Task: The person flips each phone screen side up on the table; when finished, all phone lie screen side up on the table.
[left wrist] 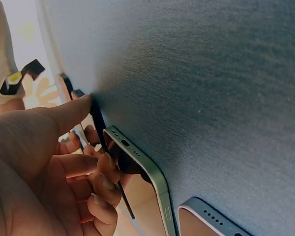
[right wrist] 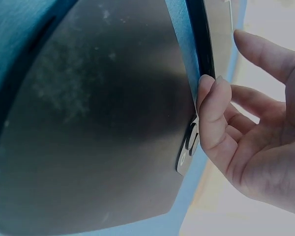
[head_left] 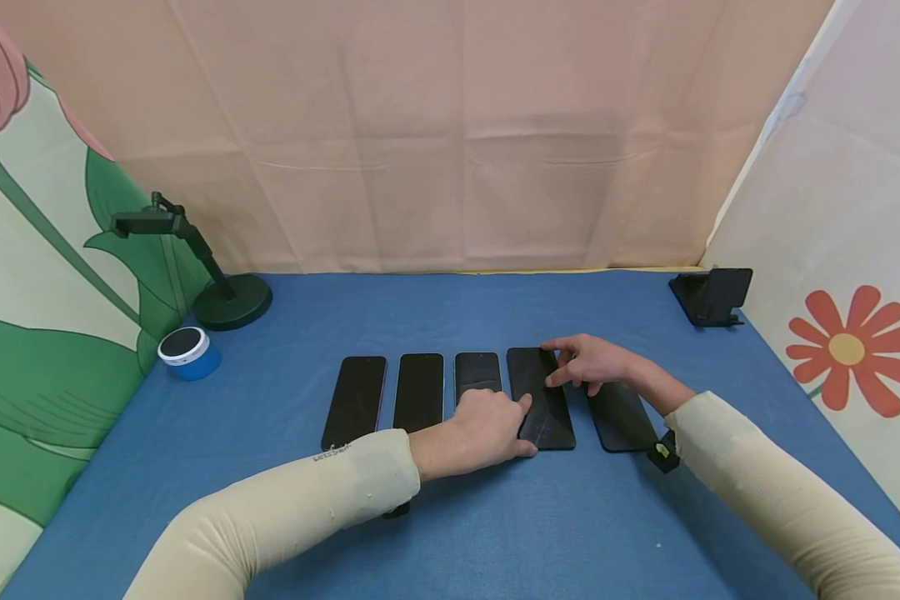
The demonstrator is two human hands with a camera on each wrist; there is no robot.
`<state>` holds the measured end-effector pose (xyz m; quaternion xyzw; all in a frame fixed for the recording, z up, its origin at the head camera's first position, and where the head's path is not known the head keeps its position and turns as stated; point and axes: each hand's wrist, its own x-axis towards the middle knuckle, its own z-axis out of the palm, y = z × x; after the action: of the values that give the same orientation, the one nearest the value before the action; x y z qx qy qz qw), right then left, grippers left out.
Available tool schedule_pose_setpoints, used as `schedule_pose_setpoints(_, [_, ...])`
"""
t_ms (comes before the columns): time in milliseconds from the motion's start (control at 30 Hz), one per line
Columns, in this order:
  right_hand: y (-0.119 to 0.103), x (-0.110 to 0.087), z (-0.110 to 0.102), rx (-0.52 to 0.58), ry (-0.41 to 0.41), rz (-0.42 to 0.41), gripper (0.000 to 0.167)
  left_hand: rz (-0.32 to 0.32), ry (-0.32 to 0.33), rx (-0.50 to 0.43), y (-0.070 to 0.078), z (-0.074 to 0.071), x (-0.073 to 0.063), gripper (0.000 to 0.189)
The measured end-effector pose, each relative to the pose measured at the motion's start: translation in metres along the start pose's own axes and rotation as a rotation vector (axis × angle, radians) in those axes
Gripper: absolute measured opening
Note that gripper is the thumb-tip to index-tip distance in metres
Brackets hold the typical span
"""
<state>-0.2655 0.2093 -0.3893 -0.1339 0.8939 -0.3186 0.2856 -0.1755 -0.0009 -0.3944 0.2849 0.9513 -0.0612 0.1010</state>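
A row of phones lies flat on the blue table. A large black phone (head_left: 543,408) is between both hands. At its lower left corner is my left hand (head_left: 487,425): the thumb (left wrist: 73,110) is straight against the bottom edge, and the index finger points along the left side. My right hand (head_left: 588,361) touches the upper right of the same phone with its fingertips (right wrist: 214,93). Under the right wrist lies a dark phone (head_left: 621,417), smudged in the right wrist view. Partly behind the left hand is another phone (head_left: 477,372).
Two more dark-screened phones (head_left: 354,400) lie further left. A black stand with a round base (head_left: 232,302) and a blue-and-white round container (head_left: 189,353) stand at the left. A small black phone holder (head_left: 712,297) is at the back right, near the cloth wall (head_left: 450,167).
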Motion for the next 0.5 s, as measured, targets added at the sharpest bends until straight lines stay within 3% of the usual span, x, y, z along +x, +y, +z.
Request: schedule_pose_setpoints(500, [0.0027, -0.0009, 0.0019, 0.005, -0.001, -0.002, 0.077, 0.004, -0.019, 0.007, 0.0023, -0.0016, 0.0032, 0.074])
